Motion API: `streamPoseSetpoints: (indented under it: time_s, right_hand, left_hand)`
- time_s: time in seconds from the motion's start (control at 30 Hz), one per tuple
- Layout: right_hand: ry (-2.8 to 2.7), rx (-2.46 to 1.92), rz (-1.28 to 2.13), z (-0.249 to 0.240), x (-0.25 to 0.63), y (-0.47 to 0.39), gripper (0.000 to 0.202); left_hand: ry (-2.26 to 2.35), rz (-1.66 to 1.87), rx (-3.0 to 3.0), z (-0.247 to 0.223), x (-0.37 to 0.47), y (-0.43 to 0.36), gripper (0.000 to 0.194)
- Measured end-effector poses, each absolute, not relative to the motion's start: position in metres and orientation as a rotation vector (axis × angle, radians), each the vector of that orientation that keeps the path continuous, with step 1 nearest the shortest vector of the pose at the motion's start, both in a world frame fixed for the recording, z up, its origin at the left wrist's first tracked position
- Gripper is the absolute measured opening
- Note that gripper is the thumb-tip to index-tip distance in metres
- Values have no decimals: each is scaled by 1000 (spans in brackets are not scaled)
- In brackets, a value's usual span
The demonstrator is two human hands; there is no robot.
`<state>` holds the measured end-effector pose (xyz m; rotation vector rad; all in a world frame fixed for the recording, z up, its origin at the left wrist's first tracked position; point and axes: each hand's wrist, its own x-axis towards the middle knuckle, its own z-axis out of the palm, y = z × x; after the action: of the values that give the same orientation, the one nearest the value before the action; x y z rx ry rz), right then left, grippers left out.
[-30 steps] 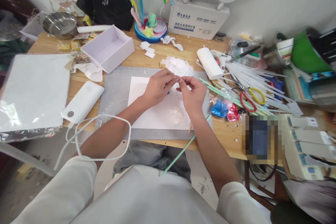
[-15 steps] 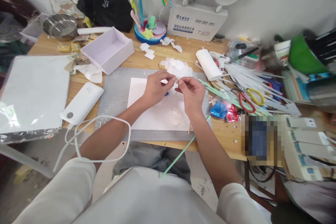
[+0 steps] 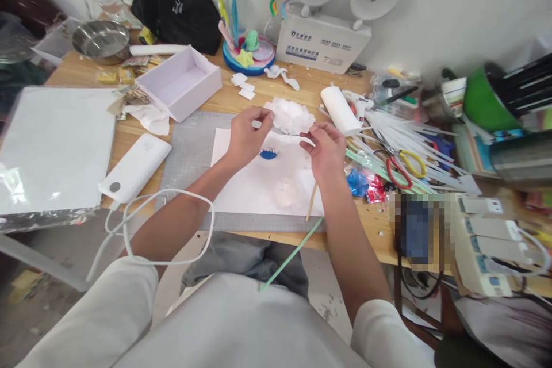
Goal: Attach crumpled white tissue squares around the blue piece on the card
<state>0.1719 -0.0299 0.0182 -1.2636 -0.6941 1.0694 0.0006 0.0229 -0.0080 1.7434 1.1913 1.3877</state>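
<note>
My left hand (image 3: 250, 137) and my right hand (image 3: 328, 152) are held apart above a white paper sheet (image 3: 241, 195), each with thumb and fingertips pinched. Between them stretches a thin, soft white strip (image 3: 288, 140), perhaps cotton or tissue; its ends are partly hidden by the fingers. Just beyond the hands is a pile of thin white pieces (image 3: 292, 117). Below the strip, on the sheet, a dark blue half-round piece (image 3: 268, 154) shows. A pale round patch (image 3: 284, 191) lies nearer me. Beside my right wrist is a thin tan stick (image 3: 311, 202).
A grey cutting mat (image 3: 185, 144) lies under the sheet. To the left are a white power bank (image 3: 137, 165) with a looped cable and a lilac box (image 3: 176, 83). On the right lie a white roll (image 3: 340, 110), scissors (image 3: 399, 172) and many pipe cleaners (image 3: 388, 132).
My hands have moved apart, the left one leftward and the right one rightward. The white strip now spans the gap, and the blue piece is in fuller view.
</note>
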Motion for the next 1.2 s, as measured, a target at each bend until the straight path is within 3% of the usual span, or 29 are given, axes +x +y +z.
streamPoseSetpoints:
  time_s: [0.17,0.4,0.57,0.73,0.9,1.2]
  right_hand:
    - [-1035,-1593,803,20,187,12,6]
    - [-1428,-2028,407,8,203,60,14]
    - [-1517,-1901,205,26,198,28,19]
    - [-1546,-1476,655,35,169,-3,34]
    - [-1396,-1419,739,23,166,7,11]
    - [-1359,-1875,580,6,209,58,17]
  left_hand:
    - [1258,1465,1753,-16,-6,36,12]
    - [1302,1432,1794,-14,-7,34,11]
    - [1307,1325,1727,-6,-3,27,12]
    - [1159,1323,1736,-4,1,21,12]
    - [1142,1310,1727,-4,1,19,15]
    - [1174,1335,1727,-8,0,23,20]
